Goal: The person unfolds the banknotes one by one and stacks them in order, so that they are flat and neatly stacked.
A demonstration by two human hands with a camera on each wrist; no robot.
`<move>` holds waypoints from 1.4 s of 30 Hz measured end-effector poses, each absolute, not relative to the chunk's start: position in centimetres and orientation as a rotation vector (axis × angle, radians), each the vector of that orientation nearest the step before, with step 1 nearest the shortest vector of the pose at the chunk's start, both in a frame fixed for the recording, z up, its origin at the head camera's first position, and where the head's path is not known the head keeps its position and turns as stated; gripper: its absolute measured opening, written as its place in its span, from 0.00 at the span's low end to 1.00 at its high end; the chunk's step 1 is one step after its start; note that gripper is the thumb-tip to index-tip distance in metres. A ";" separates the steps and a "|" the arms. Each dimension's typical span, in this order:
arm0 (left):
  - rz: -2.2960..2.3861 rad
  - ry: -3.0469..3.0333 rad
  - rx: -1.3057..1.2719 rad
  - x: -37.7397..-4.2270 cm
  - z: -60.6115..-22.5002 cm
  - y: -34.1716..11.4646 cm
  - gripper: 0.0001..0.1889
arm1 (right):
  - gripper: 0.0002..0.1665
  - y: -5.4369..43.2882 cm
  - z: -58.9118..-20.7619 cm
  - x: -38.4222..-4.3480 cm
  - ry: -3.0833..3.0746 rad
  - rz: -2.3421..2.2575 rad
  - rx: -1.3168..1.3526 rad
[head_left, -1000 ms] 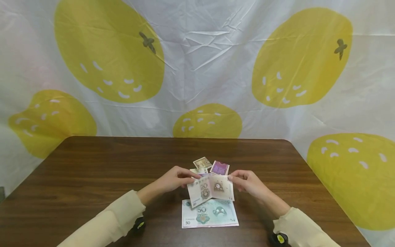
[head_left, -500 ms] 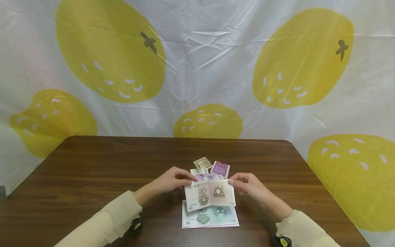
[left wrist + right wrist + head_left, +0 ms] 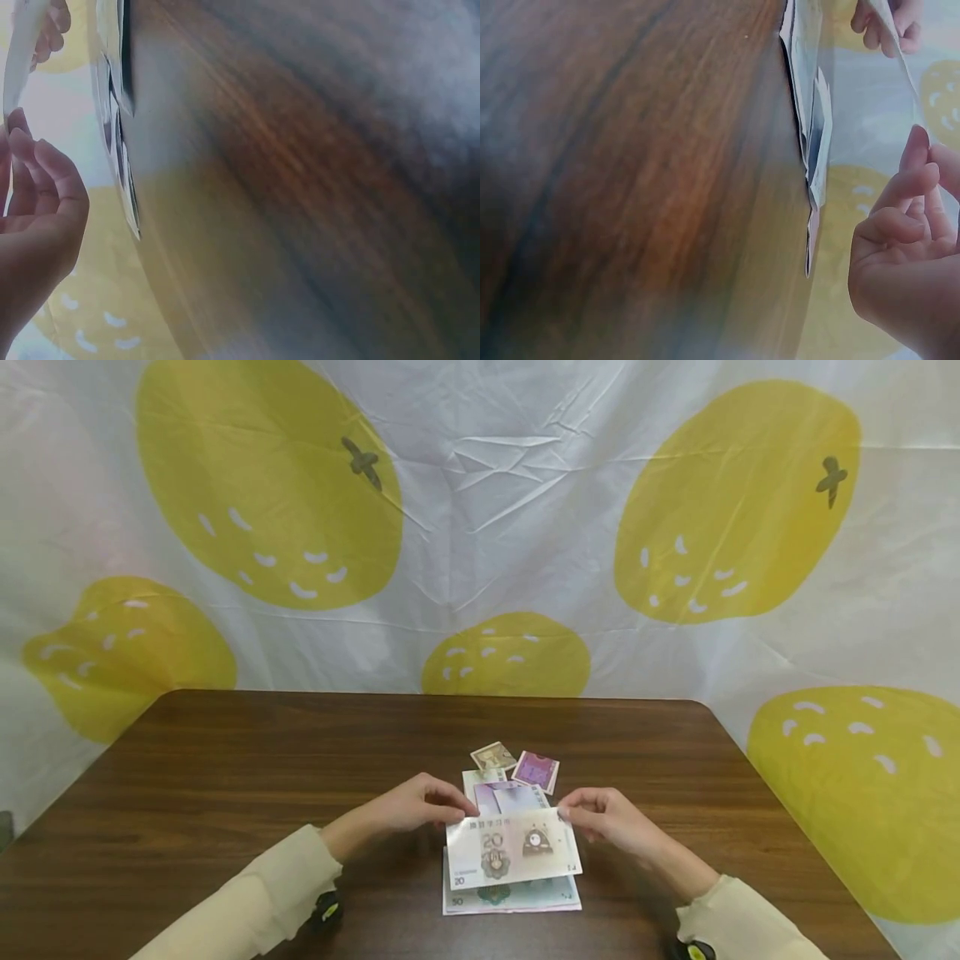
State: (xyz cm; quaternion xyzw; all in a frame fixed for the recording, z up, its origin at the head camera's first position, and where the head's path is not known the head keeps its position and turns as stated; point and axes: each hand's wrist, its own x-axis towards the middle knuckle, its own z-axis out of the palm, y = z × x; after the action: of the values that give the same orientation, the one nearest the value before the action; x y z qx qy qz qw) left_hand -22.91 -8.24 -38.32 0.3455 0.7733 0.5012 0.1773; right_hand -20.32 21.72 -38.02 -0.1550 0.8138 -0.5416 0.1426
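Both hands hold a pale brown play banknote (image 3: 513,852) marked 20, stretched nearly flat above the table. My left hand (image 3: 420,802) pinches its upper left corner between thumb and fingers; my right hand (image 3: 611,822) pinches the upper right corner. Under it lies a green banknote (image 3: 517,896) marked 50, partly covered, with other paper edges showing beneath. In the left wrist view the held banknote (image 3: 22,56) appears edge-on, apart from the notes on the table. The right wrist view likewise shows the banknote (image 3: 901,56) raised, with the right hand (image 3: 911,240) at its near corner.
Beyond the held note lie a folded purple note (image 3: 510,797), a pale greenish note (image 3: 483,777), a small brown note (image 3: 492,756) and a small magenta note (image 3: 536,770). They rest on a dark wooden table (image 3: 300,752). A lemon-patterned cloth (image 3: 510,552) hangs behind the far edge.
The held banknote has come down and nearer over the green one, and its middle fold has flattened out. Both hands moved slightly toward the person, uncovering more of the purple note.
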 end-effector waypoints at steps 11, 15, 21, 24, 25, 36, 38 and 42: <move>1.423 2.092 0.978 -22.7 -38.7 -8.2 0.08 | 0.14 22.1 -38.8 -20.5 2.183 -1.579 -0.527; 1.390 2.090 1.022 -22.7 -39.1 -8.2 0.08 | 0.14 22.2 -39.1 -20.6 2.169 -1.541 -0.558; 1.287 2.191 1.083 -22.5 -39.7 -7.8 0.07 | 0.14 22.4 -39.4 -20.7 2.184 -1.495 -0.606; 1.200 2.303 1.092 -22.3 -39.8 -7.7 0.07 | 0.14 22.4 -39.6 -20.7 2.191 -1.484 -0.626; 1.170 2.338 1.096 -22.3 -39.8 -7.6 0.06 | 0.14 22.4 -39.6 -20.7 2.199 -1.474 -0.637; 1.010 2.533 1.138 -21.8 -40.0 -7.0 0.04 | 0.12 22.4 -40.0 -20.7 2.280 -1.390 -0.695; 0.983 2.555 1.145 -21.7 -40.1 -6.9 0.04 | 0.12 22.3 -40.1 -20.7 2.291 -1.376 -0.694; 0.927 2.599 1.183 -21.6 -40.2 -6.8 0.05 | 0.11 22.1 -40.0 -20.6 2.310 -1.346 -0.716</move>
State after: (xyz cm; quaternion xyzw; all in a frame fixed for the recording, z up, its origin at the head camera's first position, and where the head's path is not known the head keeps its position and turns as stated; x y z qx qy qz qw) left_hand -21.63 -6.75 -40.18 0.3929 0.8637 0.3079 0.0695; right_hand -20.60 22.12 -39.98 -0.2540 0.8202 -0.4778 0.1857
